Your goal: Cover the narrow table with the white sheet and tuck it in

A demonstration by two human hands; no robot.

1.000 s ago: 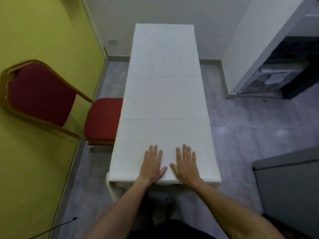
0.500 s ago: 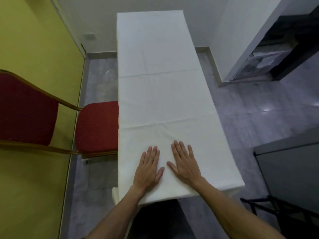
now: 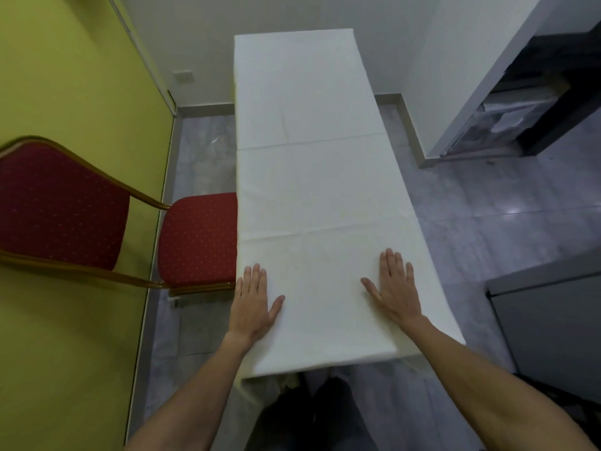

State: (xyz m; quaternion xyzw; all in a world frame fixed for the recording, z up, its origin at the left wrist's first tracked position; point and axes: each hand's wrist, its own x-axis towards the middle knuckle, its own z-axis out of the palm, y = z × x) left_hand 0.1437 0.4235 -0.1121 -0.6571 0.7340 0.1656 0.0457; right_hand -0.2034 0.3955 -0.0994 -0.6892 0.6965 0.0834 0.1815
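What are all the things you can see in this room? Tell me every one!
sheet: one, white, spread flat along the table
table: one, long and narrow, under the sheet; only a pale near-left corner shows
chair: one, red with gold frame, left of the table, by the yellow wall
socket: one, white, low on the far wall
cabinet: one, grey, near right
shelf: one, dark, far right; pale stuff inside too blurry to name
floor: grey tiles, all around
left grip: one, bare, flat on the sheet by its left edge
right grip: one, bare, flat on the sheet near its right edge
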